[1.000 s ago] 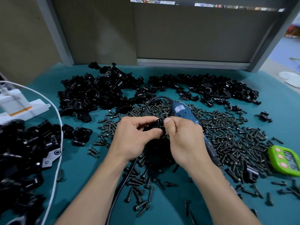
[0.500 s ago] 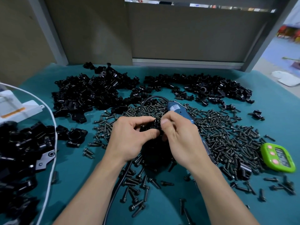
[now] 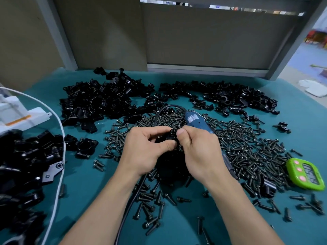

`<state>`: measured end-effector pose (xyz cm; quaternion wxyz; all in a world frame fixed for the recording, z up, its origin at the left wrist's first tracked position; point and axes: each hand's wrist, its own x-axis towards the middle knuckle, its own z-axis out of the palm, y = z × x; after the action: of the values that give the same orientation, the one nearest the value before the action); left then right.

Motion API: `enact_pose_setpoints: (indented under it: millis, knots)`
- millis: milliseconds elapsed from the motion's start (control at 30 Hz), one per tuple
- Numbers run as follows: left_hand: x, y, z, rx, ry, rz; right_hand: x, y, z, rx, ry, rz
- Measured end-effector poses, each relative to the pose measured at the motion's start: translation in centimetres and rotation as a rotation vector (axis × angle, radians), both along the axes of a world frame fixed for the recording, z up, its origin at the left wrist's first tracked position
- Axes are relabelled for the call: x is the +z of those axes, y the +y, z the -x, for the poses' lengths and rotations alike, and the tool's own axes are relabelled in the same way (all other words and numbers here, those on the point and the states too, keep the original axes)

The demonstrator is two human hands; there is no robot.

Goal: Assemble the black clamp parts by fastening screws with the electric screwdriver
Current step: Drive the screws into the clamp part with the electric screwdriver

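Clamp part (image 3: pixel 171 137) at frame centre, lifted off the teal table cover (image 3: pixel 92 195), caught between both hands. Left hand (image 3: pixel 146 152) grips it from the left, thumb on the near face, fingers curled over the top. Right hand (image 3: pixel 200 152) pinches at its upper right edge with thumb and forefinger. It is probably seating a screw, but the fingertips hide whatever is there. The part is mostly covered, so its orientation can't be told.

Key relation: the electric screwdriver (image 3: pixel 195 121) lies just behind the right hand on the loose screws (image 3: pixel 251 147), right of the clamp part. Its long axis is diagonal, with the blue cable end at upper left and the dark bit end coming out lower right past the right wrist. The body passes behind the right hand; touching or not, can't tell. The cable (image 3: pixel 160 112) loops off the blue end, round to the left, then down between the forearms.

The right hand is clearly nearer the tool and the left has the part. Judgement: the left should hold while the right lets go and takes the driver. The driver needs swinging round, since the bit points away from the part. Risk: the cable dragging across the screws.

Elsewhere: clamp piles (image 3: pixel 106 105) across the upper frame, green timer (image 3: pixel 304 174) at the right edge.
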<state>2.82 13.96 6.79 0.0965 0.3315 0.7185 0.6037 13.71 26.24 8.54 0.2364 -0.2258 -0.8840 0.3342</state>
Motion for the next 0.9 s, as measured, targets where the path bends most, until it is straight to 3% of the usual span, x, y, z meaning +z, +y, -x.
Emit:
enact_pose_setpoints:
  millis: [167,233,300,433,567,667,800,900]
  knots:
    - [-0.1,-0.3,0.2,0.049,-0.004,0.018,1.7,0.9,-1.0,-0.202,-0.038,-0.132]
    - [-0.3,-0.5,0.2,0.11,-0.013,0.034,2.4,1.9,-1.7,-0.368,-0.32,-0.292]
    - [-0.4,-0.6,0.4,0.173,-0.006,0.051,2.5,2.1,-1.4,-0.388,-0.616,-0.258]
    - [-0.6,-0.6,1.1,0.27,-0.044,-0.021,1.9,2.4,-0.7,-0.371,-0.597,-0.152]
    - [-1.0,-1.2,2.5,0.397,-0.116,-0.152,2.9,4.5,-1.9,-0.335,-0.422,-0.046]
    - [-0.8,-1.4,2.9,0.446,-0.148,-0.197,4.4,6.0,-2.8,-0.292,-0.147,0.065]
    - [-0.7,-1.1,2.4,0.401,-0.158,-0.148,6.3,7.1,-2.4,-0.284,0.372,0.569]
    - [-0.6,-0.7,1.5,0.34,-0.114,-0.014,6.1,6.6,-0.8,-0.284,0.621,0.883]
